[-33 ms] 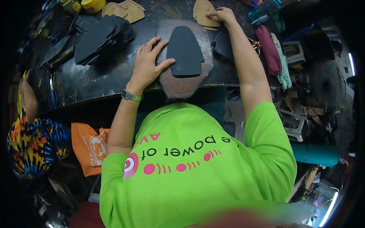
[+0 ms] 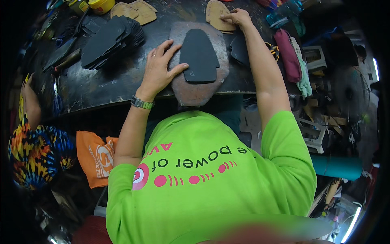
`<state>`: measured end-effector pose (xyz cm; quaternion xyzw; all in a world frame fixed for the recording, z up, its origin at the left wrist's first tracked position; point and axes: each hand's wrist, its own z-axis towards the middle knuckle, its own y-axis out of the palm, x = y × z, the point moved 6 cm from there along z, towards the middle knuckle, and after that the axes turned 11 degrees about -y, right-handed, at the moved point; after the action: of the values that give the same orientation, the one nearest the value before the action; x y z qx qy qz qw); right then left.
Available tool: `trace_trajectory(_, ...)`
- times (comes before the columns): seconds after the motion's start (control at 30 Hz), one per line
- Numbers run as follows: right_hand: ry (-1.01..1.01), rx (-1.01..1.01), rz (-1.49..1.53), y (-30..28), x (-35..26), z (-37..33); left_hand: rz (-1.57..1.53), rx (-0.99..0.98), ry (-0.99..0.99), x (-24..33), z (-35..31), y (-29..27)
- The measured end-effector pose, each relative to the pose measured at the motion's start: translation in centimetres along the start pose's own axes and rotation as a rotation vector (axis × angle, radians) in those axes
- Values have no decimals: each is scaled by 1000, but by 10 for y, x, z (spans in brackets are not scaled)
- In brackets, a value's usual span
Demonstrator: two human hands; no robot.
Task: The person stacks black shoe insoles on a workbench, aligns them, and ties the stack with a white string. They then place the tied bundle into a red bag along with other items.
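Here, a scuffed, dark surface [image 2: 122,79] — pale stool [image 2: 322,60] off right.
Left fingers [image 2: 178,70] spread against a black piece [image 2: 200,55]; right fingers [image 2: 230,17] at tan pieces [image 2: 214,13] — grip unclear.

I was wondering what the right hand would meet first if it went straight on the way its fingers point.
The right hand would likely meet the flat tan piece first, just to its left; whether it touches that now is hard to judge from above.
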<state>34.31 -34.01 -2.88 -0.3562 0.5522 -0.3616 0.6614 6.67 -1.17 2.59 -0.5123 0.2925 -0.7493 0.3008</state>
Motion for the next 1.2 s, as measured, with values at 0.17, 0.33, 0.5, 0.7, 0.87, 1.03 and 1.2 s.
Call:
trace_trajectory(0.17,14,-73,-169,-6,-54,-6,-25,20,-1,0,-1,-2)
trace_trajectory(0.33,-81,156,-364,-13,-109,-16,-45,-20,-24,0,-2,-2)
trace_trajectory(0.5,-358,-27,52,43,-214,1,-16,-16,-13,1,-2,-1)
trace_trajectory(0.7,-296,-222,-131,101,-308,28,-66,13,-4,-1,0,-1)
trace_trajectory(0.87,-313,-251,-226,129,-354,31,-92,14,-6,-5,1,-3)
trace_trajectory(1.03,-128,-281,-153,133,-347,37,-73,10,-6,-8,2,-4)
trace_trajectory(1.2,-111,-390,-6,131,-336,45,-69,-9,-24,-8,6,-1)
